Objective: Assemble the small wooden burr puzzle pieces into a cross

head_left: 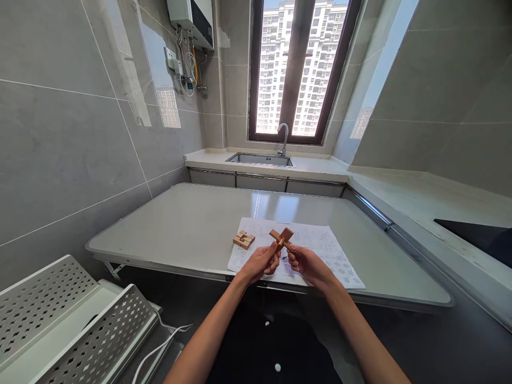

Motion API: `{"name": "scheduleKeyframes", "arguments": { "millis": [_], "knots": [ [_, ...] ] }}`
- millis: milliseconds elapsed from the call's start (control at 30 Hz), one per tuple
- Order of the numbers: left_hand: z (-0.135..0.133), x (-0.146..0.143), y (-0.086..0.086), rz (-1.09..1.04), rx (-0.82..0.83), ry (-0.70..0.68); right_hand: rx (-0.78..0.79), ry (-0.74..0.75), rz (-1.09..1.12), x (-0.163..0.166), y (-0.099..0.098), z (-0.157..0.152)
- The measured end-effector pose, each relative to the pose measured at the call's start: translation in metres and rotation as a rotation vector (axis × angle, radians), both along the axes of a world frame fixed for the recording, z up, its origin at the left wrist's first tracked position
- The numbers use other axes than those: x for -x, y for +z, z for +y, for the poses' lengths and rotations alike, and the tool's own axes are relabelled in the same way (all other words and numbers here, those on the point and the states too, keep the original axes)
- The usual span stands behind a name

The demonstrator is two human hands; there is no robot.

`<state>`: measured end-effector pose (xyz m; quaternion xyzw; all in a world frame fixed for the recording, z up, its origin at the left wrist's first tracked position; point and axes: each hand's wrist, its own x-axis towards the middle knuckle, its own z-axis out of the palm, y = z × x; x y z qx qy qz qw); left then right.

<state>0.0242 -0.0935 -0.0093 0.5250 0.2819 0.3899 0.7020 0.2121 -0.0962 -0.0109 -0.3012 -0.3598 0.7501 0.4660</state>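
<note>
Above a printed paper sheet (320, 240), both hands hold crossed wooden puzzle pieces (285, 234). My left hand (262, 262) is closed round the lower left end of the pieces, thumb on top. From the other side, my right hand (308, 264) pinches the end of the piece that points lower right. The bars form a cross shape, with two ends sticking out beyond the fingers. A block of light wooden puzzle pieces (244, 240) with a notch in its middle lies left of the hands, at the sheet's left edge.
The sheet lies on a pale folding table (192, 224) with a seam across its middle. Behind it are a counter with a sink (260, 159) and tap (284, 140). A white perforated rack (116, 325) and a white cable (160, 346) are at lower left.
</note>
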Motion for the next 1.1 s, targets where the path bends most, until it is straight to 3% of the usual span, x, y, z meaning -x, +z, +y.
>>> {"name": "scheduleKeyframes", "arguments": {
  "millis": [267,433,633,1100],
  "knots": [
    [0.0,-0.002,0.002,0.02,0.013,-0.019,0.117,-0.108,0.272,-0.025,-0.005,0.018],
    [-0.002,-0.002,0.004,0.031,0.011,-0.012,0.189,-0.281,0.271,-0.056,-0.014,0.044],
    [-0.004,0.0,0.008,0.067,-0.017,-0.015,0.246,-0.373,0.299,-0.082,-0.018,0.064],
    [-0.004,-0.001,0.008,0.066,-0.009,-0.01,0.283,-0.393,0.447,-0.096,-0.024,0.07]
  ]
}}
